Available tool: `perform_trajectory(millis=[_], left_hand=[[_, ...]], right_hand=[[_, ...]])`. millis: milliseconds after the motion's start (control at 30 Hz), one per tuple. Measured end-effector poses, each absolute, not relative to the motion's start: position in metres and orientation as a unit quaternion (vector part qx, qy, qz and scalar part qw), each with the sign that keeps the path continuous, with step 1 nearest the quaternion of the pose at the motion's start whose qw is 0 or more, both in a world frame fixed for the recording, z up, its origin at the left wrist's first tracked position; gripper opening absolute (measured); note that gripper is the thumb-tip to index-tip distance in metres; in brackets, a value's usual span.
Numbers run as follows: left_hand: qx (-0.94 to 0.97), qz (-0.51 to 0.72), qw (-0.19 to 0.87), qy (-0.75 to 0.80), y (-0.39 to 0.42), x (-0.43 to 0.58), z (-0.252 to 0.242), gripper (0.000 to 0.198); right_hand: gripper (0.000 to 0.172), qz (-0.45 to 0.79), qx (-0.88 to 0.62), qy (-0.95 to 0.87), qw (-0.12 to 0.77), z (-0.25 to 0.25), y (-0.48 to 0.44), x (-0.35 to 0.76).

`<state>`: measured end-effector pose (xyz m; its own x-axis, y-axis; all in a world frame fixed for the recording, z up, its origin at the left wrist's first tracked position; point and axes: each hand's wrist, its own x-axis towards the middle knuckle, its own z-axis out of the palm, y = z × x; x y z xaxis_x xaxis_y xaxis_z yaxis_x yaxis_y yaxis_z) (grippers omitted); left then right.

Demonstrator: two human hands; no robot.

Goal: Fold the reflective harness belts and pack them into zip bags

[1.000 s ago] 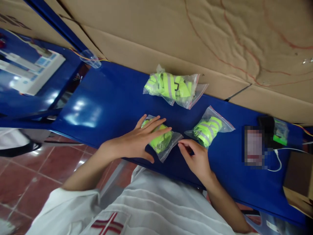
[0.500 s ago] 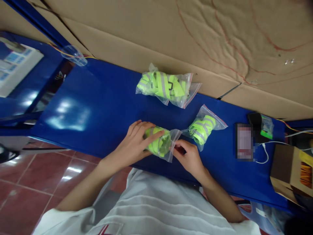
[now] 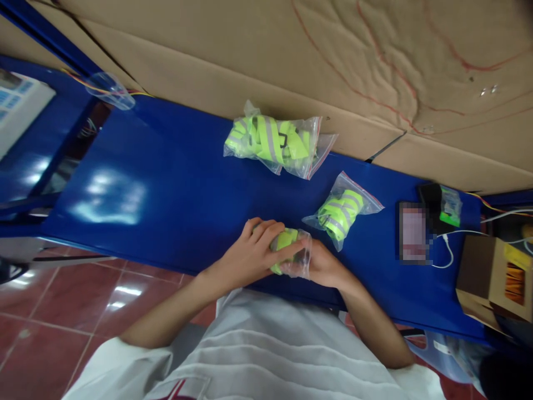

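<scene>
A clear plastic bag with a rolled yellow-green reflective strap (image 3: pixel 287 244) is held near the table's front edge. My left hand (image 3: pixel 260 247) wraps over it from the left, thumb across the top. My right hand (image 3: pixel 327 265) is closed at the bag's right end, its fingertips hidden behind the plastic. Just beyond my right hand lies another bagged reflective strap (image 3: pixel 341 214). Farther back, bagged straps with black buckles (image 3: pixel 275 139) lie against the cardboard.
The blue table (image 3: pixel 175 166) meets a cardboard wall (image 3: pixel 208 66). At the right are a phone (image 3: pixel 413 232), a white cable and an open cardboard box (image 3: pixel 478 266). A clear plastic cup (image 3: pixel 110 90) lies back left.
My left hand has shifted right and slightly down with the bag, covering more of it. My right hand has moved in against the bag's end. The view has shifted slightly.
</scene>
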<state>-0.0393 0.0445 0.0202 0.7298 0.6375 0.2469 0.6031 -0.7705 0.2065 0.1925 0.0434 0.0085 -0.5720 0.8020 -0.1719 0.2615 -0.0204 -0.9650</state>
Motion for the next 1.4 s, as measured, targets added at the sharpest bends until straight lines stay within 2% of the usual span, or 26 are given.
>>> perform_trajectory(millis=[133,300,400,600,767,833,967,1033,1100,1200,1233,1333,1400], left_hand=[[0.942,0.109,0.040,0.314,0.044,-0.041,0.035,0.082],[0.939,0.147,0.071,0.304,0.047,-0.037,0.049,0.070],[0.935,0.150,0.075,0.312,0.048,-0.038,0.057,0.078],[0.926,0.075,0.093,0.358,0.045,-0.053,0.068,0.095],[0.910,0.050,0.101,0.400,0.039,-0.070,0.058,0.098],[0.902,0.041,0.100,0.419,0.039,-0.083,0.055,0.091],[0.881,0.048,0.105,0.460,0.048,-0.130,0.054,0.059],[0.836,0.066,0.096,0.537,0.059,-0.158,0.052,0.054],[0.775,0.084,0.084,0.621,0.070,-0.181,0.048,0.072],[0.707,0.119,0.069,0.694,0.080,-0.189,0.044,0.121],[0.703,0.129,0.068,0.696,0.079,-0.182,0.046,0.128],[0.766,0.166,0.111,0.611,0.067,-0.140,0.058,0.115],[0.810,0.198,0.279,0.476,0.058,-0.100,0.062,0.116]], right_hand=[[0.037,0.607,-0.367,-0.659,0.248,0.013,0.041,0.190],[0.039,0.655,-0.436,-0.550,0.281,0.009,0.040,0.191],[0.041,0.680,-0.454,-0.498,0.289,0.010,0.039,0.191],[0.042,0.712,-0.492,-0.412,0.284,0.022,0.040,0.189],[0.041,0.703,-0.520,-0.386,0.295,0.021,0.045,0.192],[0.039,0.691,-0.535,-0.380,0.304,0.019,0.046,0.200],[0.038,0.638,-0.582,-0.374,0.337,0.017,0.042,0.224],[0.038,0.615,-0.600,-0.369,0.355,0.016,0.039,0.234],[0.036,0.604,-0.606,-0.368,0.363,0.015,0.035,0.241],[0.034,0.592,-0.610,-0.382,0.362,0.012,0.030,0.244],[0.034,0.589,-0.612,-0.387,0.360,0.010,0.029,0.243],[0.037,0.583,-0.616,-0.391,0.357,0.007,0.025,0.240],[0.039,0.585,-0.615,-0.393,0.354,0.008,0.023,0.235]])
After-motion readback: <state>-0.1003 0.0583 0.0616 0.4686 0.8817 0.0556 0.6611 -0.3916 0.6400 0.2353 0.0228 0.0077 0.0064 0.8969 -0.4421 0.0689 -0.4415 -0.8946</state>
